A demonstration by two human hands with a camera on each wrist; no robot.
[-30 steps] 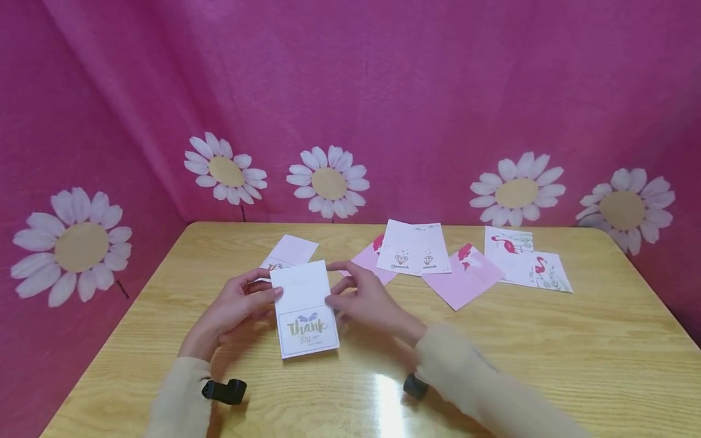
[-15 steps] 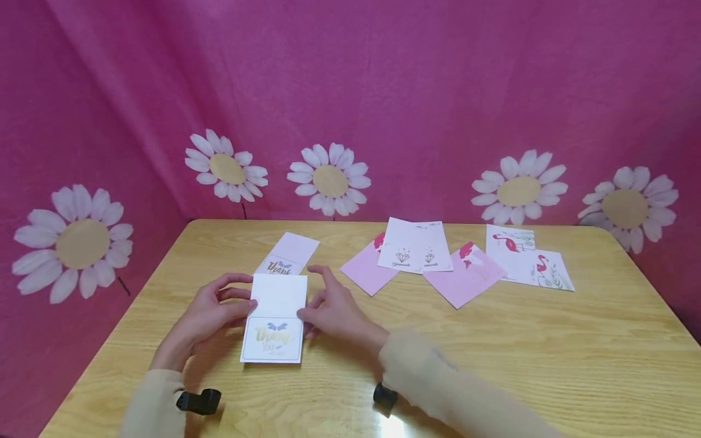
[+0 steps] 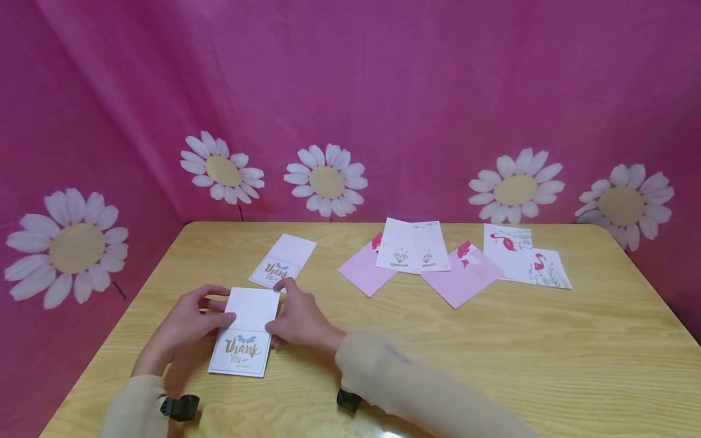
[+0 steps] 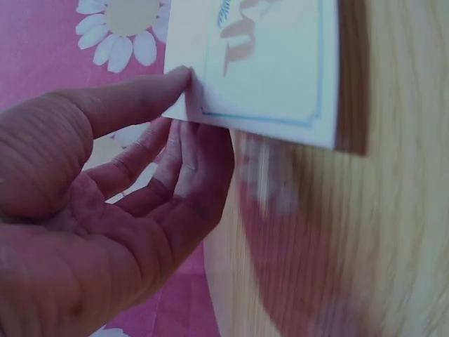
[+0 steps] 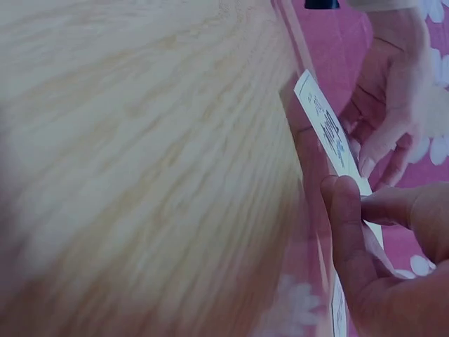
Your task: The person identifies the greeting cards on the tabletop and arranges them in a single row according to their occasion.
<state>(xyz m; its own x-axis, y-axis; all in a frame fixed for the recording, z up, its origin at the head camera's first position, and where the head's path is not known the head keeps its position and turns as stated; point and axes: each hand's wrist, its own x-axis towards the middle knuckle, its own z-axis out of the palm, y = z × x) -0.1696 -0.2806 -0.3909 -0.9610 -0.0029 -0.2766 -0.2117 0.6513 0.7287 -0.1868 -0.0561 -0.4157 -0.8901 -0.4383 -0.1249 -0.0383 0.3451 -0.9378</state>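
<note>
Between the two hands is a white "Thank You" card [image 3: 241, 353] with gold lettering, a blue bow and a blank upper half. My left hand [image 3: 191, 319] pinches its left edge, thumb on top and fingers underneath, as the left wrist view shows on the card [image 4: 273, 70]. On the opposite edge my right hand [image 3: 298, 319] pinches it between thumb and fingers, its index fingertip by the top corner. In the right wrist view the card [image 5: 330, 130] appears nearly edge-on above the wood. Just behind it lies a second "Thank You" card [image 3: 285, 258], tilted on the table.
Toward the back of the wooden table [image 3: 438, 353] lie two pink cards [image 3: 366, 271] and, overlapping them, white diamond-print cards [image 3: 413, 243]. Farther right are white flamingo cards [image 3: 506, 258]. A pink curtain [image 3: 383, 109] with daisies hangs behind the table's back edge.
Both hands have moved left and toward the near edge with the held card. The second "Thank You" card, partly covered before, now shows almost whole. The other cards have stayed in place.
</note>
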